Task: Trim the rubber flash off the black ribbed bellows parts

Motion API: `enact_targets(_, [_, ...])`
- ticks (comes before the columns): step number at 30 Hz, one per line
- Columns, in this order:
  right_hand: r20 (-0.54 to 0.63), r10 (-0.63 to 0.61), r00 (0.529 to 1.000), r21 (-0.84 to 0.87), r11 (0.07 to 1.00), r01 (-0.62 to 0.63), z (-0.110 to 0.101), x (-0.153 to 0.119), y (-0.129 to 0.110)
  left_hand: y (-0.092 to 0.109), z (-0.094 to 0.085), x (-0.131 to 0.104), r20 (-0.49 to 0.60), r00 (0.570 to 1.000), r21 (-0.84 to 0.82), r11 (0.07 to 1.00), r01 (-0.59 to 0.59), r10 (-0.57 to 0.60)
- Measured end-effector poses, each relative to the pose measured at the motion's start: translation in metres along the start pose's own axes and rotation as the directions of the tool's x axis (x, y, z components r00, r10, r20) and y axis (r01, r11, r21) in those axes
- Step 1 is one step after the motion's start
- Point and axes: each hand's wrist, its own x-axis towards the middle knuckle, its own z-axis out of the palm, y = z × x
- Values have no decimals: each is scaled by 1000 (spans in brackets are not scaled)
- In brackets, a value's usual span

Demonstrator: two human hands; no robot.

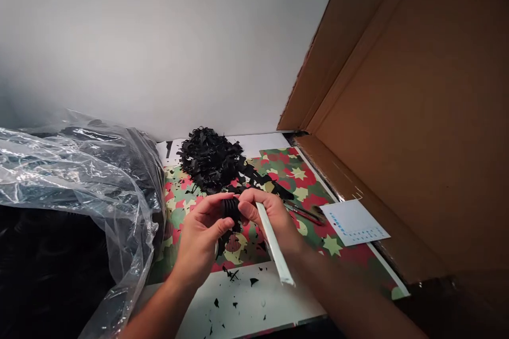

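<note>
My left hand (202,235) is closed around a black ribbed rubber part (231,208), with the thumb and fingers on its sides. Beside it, my right hand (272,217) is closed on a white-wrapped strip or handle (274,246) that slants down toward me; its far end is hidden by the fingers. The right fingertips meet the right side of the black part. Just beyond both hands lies a heap of black scraps (210,159) on a camouflage-patterned sheet (238,246).
Clear plastic bag (131,169) with black contents on the left. On the right, a white card (356,222) with blue marks lies near a dark, thin tool (304,213). Tall cardboard (417,116) stands right; a pale wall (178,47) rises behind. Black bits dot the white surface in front.
</note>
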Motion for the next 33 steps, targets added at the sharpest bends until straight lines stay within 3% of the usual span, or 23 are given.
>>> enact_targets(4, [-52,-131,990,-51,990,128,3,-6,-2,-5,2,-2,14,992,-264,956,128,-129])
enact_targets(10, [-52,-215,975,-113,972,208,2,-11,-1,-2,3,-6,74,983,-365,913,181,-166])
enact_targets(16, [-61,-226,972,-52,973,223,3,-12,1,1,5,-4,63,993,-342,932,119,-104])
enact_targets(21, [5,-46,999,-36,998,46,2,-11,5,-3,3,-1,-90,996,-218,975,-40,21])
enact_targets(23, [-15,-26,1000,-39,999,25,-2,-10,5,-4,0,1,-146,989,-182,982,-43,16])
enact_targets(26, [-114,-158,981,-49,987,154,-9,-11,2,-5,-4,4,-204,978,-161,987,15,-48])
enact_targets(28, [-94,-243,965,-125,965,231,-13,-12,-3,-6,-6,5,-212,976,-140,990,27,-57])
enact_targets(31, [-50,-324,945,-278,913,299,-14,-14,-8,-7,-8,5,-173,984,-95,995,19,-35])
enact_targets(33, [-97,-332,938,-302,908,290,-12,-16,-8,-8,-9,4,-125,992,-46,999,14,-20])
